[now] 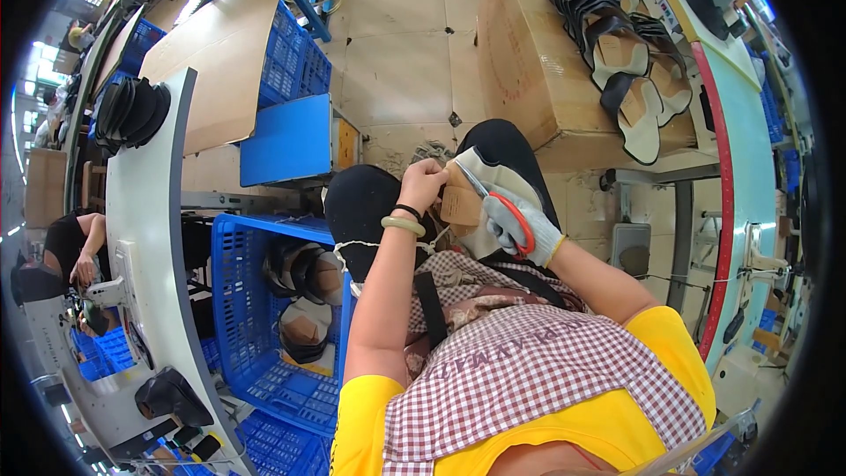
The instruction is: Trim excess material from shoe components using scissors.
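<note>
Near the centre of the frame, the left hand [425, 183] pinches the upper edge of a tan-and-white shoe piece [460, 205] between its fingers, over the lap. The gloved right hand [539, 219] has its fingers wrapped around the red handles of scissors [473, 180], whose blades lie against the piece. At lower left, a blue crate [231, 300] holds shoe parts [304, 328]; at upper right, black-and-white shoe parts [636, 119] lie along a cardboard box [520, 62]. On the left, dark stacked pieces [132, 115] rest on a white counter [152, 198].

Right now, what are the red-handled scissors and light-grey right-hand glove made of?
Red-handled scissors: grey-sheened blades, likely steel; smooth, even-red handle, probably plastic. Light-grey glove: matt, soft-looking, yellow-edged cuff; probably knitted fabric.
</note>
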`<state>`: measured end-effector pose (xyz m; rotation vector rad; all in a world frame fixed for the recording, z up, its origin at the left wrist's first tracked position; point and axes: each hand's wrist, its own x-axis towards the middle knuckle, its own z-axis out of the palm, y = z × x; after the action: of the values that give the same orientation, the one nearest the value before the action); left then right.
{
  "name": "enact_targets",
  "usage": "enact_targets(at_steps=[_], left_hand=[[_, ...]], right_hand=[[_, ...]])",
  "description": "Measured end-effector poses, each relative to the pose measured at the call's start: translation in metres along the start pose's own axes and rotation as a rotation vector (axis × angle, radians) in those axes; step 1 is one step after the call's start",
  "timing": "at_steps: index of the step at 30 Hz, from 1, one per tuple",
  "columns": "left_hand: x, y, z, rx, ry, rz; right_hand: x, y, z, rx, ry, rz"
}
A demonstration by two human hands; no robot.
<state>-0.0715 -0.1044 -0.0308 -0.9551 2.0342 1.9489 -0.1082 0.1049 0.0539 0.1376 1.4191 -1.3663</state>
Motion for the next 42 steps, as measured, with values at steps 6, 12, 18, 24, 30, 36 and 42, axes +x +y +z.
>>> enact_targets(at_steps=[6, 12, 18, 24, 30, 36, 42], left_hand=[[-0.004, 0.007, -0.020, -0.673, -0.408, -0.054], [-0.050, 0.015, -0.013, -0.931, -0.290, 0.243], [-0.102, 0.028, 0.006, -0.941, 0.029, 0.501], [-0.118, 0.012, 0.019, -0.937, 0.118, 0.566], [-0.128, 0.009, 0.035, -0.948, 0.038, 0.521], [-0.144, 0.003, 0.051, -1.004, -0.105, 0.544], [-0.148, -0.001, 0.070, -0.761, -0.156, 0.503]], right_hand=[[0.002, 0.004, -0.015, 0.041, -0.048, 0.025], [-0.016, -0.002, -0.008, 0.241, -0.189, 0.022], [-0.015, -0.006, 0.014, 0.299, -0.445, -0.075], [-0.015, 0.000, 0.017, 0.342, -0.643, -0.099], [-0.023, 0.018, -0.002, 0.302, -0.585, -0.119], [-0.049, 0.028, -0.013, 0.314, -0.672, -0.157], [-0.079, 0.030, -0.014, 0.294, -0.506, -0.197]])
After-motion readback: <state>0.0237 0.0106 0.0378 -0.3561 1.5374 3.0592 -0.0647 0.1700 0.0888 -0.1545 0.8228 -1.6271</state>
